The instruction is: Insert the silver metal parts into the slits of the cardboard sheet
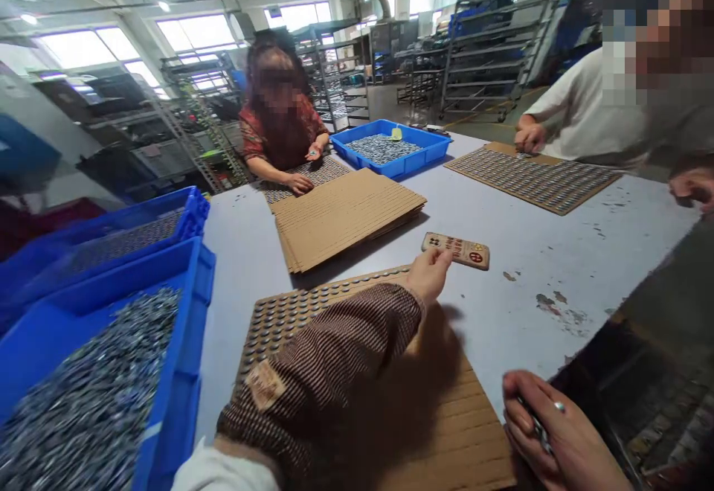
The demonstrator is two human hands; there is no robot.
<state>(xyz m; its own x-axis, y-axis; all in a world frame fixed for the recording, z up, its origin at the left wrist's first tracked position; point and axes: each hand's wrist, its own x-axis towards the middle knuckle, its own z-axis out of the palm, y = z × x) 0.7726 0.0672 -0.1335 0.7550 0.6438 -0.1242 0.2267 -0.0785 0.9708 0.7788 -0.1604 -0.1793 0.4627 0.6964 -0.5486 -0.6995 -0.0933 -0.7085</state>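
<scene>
My left hand (431, 275), its arm in a striped sleeve cover, reaches across a cardboard sheet (474, 431). Its fingers are closed on the near edge of a phone (471, 253) in a printed beige case, at or just above the white table. At the lower right, my right hand (550, 424) is curled around several small shiny metal pieces (542, 431), partly hidden by the fingers. Rows of small metal pieces (279, 320) sit in the far left part of the cardboard sheet; my left arm covers some of it.
On the left, a blue bin (204, 305) holds many loose metal pieces. A cardboard stack (346, 216) lies mid-table, with another blue tray (421, 164) behind it. Two other people sit across and at right, by filled sheets (535, 178). Racks (491, 59) stand behind.
</scene>
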